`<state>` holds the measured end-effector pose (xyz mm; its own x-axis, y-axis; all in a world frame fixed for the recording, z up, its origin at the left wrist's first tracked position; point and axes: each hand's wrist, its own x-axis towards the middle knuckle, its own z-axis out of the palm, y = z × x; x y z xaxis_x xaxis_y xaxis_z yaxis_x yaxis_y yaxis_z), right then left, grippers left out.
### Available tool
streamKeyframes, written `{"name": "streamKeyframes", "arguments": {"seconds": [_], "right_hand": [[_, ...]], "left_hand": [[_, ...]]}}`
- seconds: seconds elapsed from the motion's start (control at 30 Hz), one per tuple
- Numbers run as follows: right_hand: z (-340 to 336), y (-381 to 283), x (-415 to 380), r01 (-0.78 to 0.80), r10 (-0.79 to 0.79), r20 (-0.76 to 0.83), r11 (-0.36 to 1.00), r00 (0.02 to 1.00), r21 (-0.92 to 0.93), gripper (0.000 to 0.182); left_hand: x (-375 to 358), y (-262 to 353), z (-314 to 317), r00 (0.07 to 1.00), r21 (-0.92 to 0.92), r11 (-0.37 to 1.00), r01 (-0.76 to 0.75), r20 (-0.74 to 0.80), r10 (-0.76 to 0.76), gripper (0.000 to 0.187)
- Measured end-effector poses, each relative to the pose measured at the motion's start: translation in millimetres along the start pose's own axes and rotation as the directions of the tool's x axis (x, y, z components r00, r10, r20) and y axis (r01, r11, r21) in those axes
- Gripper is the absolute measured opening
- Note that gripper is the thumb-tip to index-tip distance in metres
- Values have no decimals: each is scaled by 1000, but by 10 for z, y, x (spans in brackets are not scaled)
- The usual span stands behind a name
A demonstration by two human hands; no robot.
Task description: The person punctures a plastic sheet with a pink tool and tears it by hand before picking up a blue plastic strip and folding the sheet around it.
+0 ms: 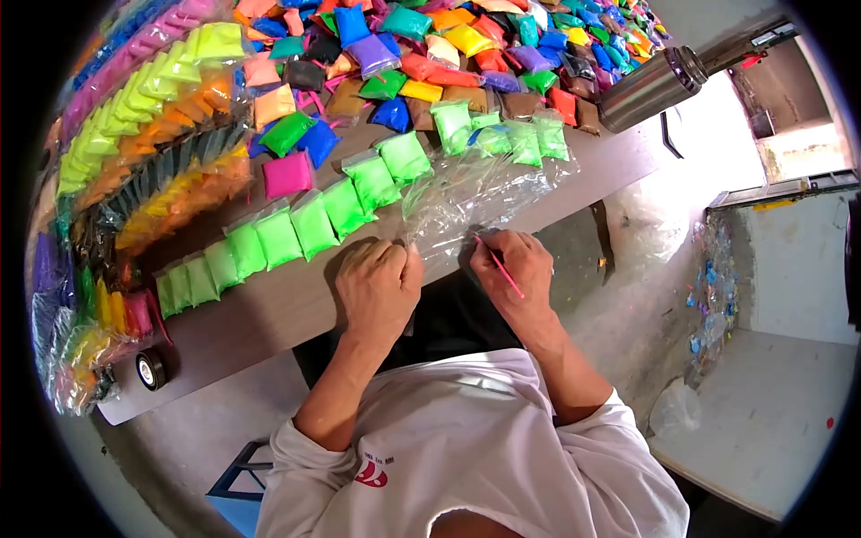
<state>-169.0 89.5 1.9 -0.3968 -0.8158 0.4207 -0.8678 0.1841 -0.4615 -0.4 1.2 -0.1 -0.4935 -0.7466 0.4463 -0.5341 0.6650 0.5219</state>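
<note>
A large clear plastic bag (484, 193) lies spread on the table in front of me, with several light green packets (525, 143) in or under its far end. My left hand (380, 280) is closed at the bag's near left edge, fingers curled on the film. My right hand (516, 276) is closed at the near right edge, with a thin pink stick (502, 269) held across it. What its fingertips pinch is partly hidden. Left of the bag, a slanting row of light green packets (278, 238) lies overlapping, with a magenta packet (288, 176) just behind it.
A heap of mixed coloured packets (430, 67) covers the back. Overlapping rows of yellow-green packets (148, 99) and orange ones fill the left. A steel flask (653, 88) lies at the back right, and a black tape roll (151, 369) is at the front left edge.
</note>
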Motion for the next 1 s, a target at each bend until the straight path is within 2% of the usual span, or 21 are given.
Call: {"name": "streamKeyframes", "arguments": {"seconds": [0.1, 0.13, 0.17, 0.23, 0.3, 0.37, 0.43, 0.5, 0.57, 0.67, 0.77, 0.9, 0.97, 1.0], "right_hand": [[-44, -109, -29, 10, -12, 52, 999, 999, 35, 15], [-25, -196, -55, 53, -62, 61, 988, 996, 143, 15], [-2, -215, -81, 49, -60, 67, 988, 996, 147, 15], [38, -257, -111, 15, -33, 121, 989, 992, 145, 14], [-22, -133, -59, -12, 2, 81, 993, 997, 121, 13], [-32, 14, 3, -62, 63, 39, 998, 997, -14, 14], [-39, -94, -16, -27, 28, 28, 999, 999, -24, 14], [13, -287, -59, 91, -99, 64, 987, 993, 130, 13], [82, -238, -112, 61, -80, 108, 984, 991, 165, 14], [1, 65, -10, -43, 43, 1, 998, 999, -52, 17], [-92, 42, 39, -18, 19, -29, 999, 999, 30, 17], [67, -307, -63, 110, -129, 119, 982, 984, 157, 16], [76, -220, -18, 106, -123, 96, 981, 988, 164, 15], [44, -86, 10, 64, -66, 51, 997, 996, 45, 15]], "left_hand": [[12, 15, 17, 1000, 2, 1000, 5, 10, -5, 28], [11, 9, 21, 1000, 3, 1000, -4, 4, 4, 28], [-3, -4, 12, 1000, 8, 1000, -13, 1, 13, 28], [-16, -13, -3, 1000, 9, 1000, -15, 11, 15, 28], [-14, -3, -2, 1000, 5, 1000, -21, 8, 21, 27], [-8, 0, 7, 1000, 4, 1000, -11, -4, 11, 28], [-6, -10, 28, 1000, 3, 1000, -20, -17, 20, 28], [-16, -14, 37, 999, 4, 1000, -21, -26, 21, 28], [-13, -16, 19, 999, 2, 1000, -31, -23, 31, 28], [-21, -25, 21, 999, -9, 1000, -30, -15, 30, 28], [-13, -9, 21, 1000, -8, 1000, -25, -17, 24, 27], [-18, -3, 18, 1000, 4, 1000, -9, 8, 9, 27], [-8, -12, 0, 1000, -10, 1000, -21, 4, 21, 27], [-11, -10, -6, 1000, -9, 1000, -25, 1, 25, 27]]}}
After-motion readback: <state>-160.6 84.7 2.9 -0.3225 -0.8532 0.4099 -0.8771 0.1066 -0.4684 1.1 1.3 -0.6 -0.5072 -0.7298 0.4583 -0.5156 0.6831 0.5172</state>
